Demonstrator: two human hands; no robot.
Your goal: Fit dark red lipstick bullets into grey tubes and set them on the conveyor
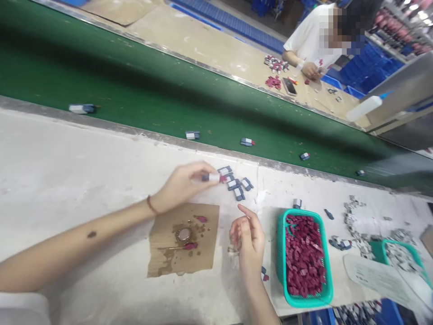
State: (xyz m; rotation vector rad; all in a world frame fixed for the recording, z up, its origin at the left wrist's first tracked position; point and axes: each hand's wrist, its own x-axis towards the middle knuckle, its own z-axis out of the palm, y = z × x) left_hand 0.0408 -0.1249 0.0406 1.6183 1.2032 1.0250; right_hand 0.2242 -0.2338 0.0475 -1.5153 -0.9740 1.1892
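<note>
My left hand (186,183) is closed, its fingertips pinching a small white and dark-blue plastic part (214,177) with a red end. Just past it, several similar blue-and-white parts (233,184) lie in a loose cluster on the white table. My right hand (248,241) hovers below that cluster, index finger stretched out and the others loosely curled. A brown cardboard sheet (206,243) with wet stains lies between my arms. On it are a small round dish (184,234), a thin stick with a red piece (190,246) and a loose red piece (202,219).
A teal basket (281,257) full of dark-red pieces stands right of my right hand. Farther right are grey-white pieces (352,216) and a second teal basket (385,246). Beyond the table runs a green conveyor belt (142,95) carrying spaced parts. A co-worker (314,45) works across it.
</note>
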